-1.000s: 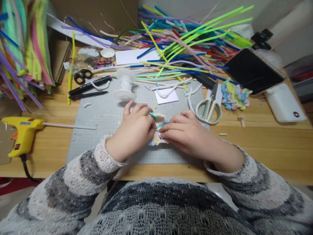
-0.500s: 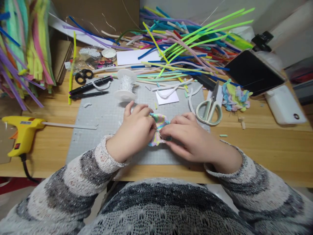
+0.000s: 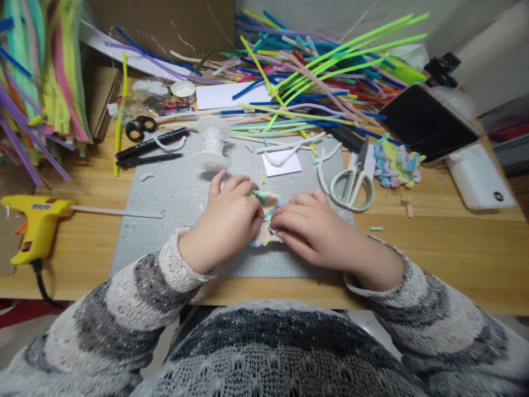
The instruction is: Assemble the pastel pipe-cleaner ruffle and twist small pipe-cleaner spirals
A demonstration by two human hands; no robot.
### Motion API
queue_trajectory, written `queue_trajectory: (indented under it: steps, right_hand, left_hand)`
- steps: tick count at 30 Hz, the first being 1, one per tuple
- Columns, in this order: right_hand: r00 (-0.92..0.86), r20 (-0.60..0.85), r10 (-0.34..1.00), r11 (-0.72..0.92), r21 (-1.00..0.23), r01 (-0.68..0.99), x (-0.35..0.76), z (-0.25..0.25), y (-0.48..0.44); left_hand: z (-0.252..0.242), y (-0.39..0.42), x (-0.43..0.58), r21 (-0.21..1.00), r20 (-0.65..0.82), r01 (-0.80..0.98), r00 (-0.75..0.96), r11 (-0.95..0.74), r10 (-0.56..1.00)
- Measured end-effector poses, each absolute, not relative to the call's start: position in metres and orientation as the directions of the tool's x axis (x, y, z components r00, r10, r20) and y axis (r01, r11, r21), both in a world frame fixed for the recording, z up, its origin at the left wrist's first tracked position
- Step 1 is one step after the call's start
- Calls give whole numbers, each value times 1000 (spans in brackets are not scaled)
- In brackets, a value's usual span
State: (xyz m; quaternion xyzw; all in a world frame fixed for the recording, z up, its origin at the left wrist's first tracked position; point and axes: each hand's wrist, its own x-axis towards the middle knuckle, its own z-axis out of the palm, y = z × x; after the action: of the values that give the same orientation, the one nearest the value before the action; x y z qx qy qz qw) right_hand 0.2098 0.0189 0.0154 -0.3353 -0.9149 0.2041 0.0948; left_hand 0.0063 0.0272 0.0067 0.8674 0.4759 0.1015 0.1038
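Note:
A small pastel pipe-cleaner piece, striped pink, yellow and blue, lies on the grey cutting mat between my hands. My left hand is closed on its left side with fingers curled over it. My right hand pinches its right side with fingertips pressed together at the middle. Most of the piece is hidden under my fingers.
Green-handled scissors lie right of my hands beside pastel scraps. A yellow glue gun sits at the left edge. A thread spool, black markers, a white card, a tablet and heaps of coloured pipe cleaners fill the back.
Both hands stay on the pastel piece; my right fingers have shifted slightly at its middle. Nothing else has moved.

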Motion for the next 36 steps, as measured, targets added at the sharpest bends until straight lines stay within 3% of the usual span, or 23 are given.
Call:
queue_trajectory:
  steps: [6, 15, 22, 29, 36]
  right_hand:
    - [-741, 55, 669, 667, -485, 566, 207, 13, 19]
    - [-811, 43, 583, 761, -378, 527, 215, 20, 18]
    - [-817, 166, 552, 832, -168, 528, 212, 5, 16]
    - [-809, 244, 535, 843, -99, 528, 210, -3, 17]
    - [-802, 289, 523, 851, -127, 509, 210, -5, 19]
  left_hand:
    - [6, 27, 6, 277, 80, 804, 527, -527, 846]
    - [6, 27, 6, 284, 75, 807, 520, -518, 851]
    - [5, 27, 6, 285, 89, 808, 514, -516, 853]
    - [5, 27, 6, 286, 85, 805, 519, -519, 851]
    - [5, 27, 6, 291, 81, 806, 517, -516, 852]
